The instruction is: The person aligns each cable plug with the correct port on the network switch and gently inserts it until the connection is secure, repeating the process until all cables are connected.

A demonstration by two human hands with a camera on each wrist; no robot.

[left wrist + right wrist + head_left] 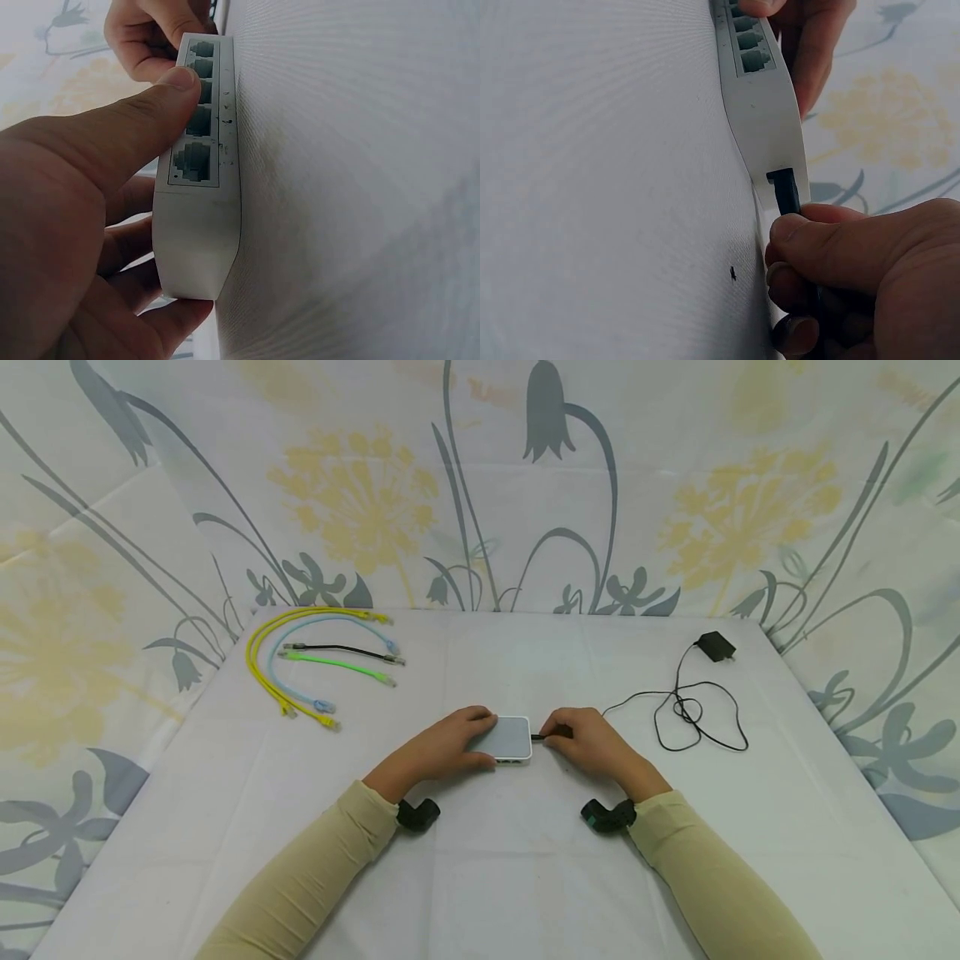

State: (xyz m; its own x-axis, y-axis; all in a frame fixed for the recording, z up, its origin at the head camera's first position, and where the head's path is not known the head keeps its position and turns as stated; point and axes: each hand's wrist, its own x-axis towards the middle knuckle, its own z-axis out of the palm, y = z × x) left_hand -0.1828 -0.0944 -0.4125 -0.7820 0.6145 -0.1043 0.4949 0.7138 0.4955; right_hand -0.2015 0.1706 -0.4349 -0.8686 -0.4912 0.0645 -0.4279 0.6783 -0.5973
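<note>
A small white network switch (513, 737) with a grey top lies on the table, its row of Ethernet ports (198, 120) along the near side. My left hand (452, 745) grips its left part, thumb over the ports and fingers around the far side. At the switch's right end, my right hand (588, 742) pinches a black power plug (786, 191) between thumb and fingers. The plug's tip sits at the socket in that end face. From the right hand a thin black cord (637, 695) runs to a power adapter (716, 647) at the back right.
At the back left lie yellow network cables (258, 652), a light blue cable (273, 668), a short black cable (345, 649) and a short green cable (341, 666). The cord lies in loose loops on the white-covered table (510, 877). A floral cloth (495, 485) hangs behind.
</note>
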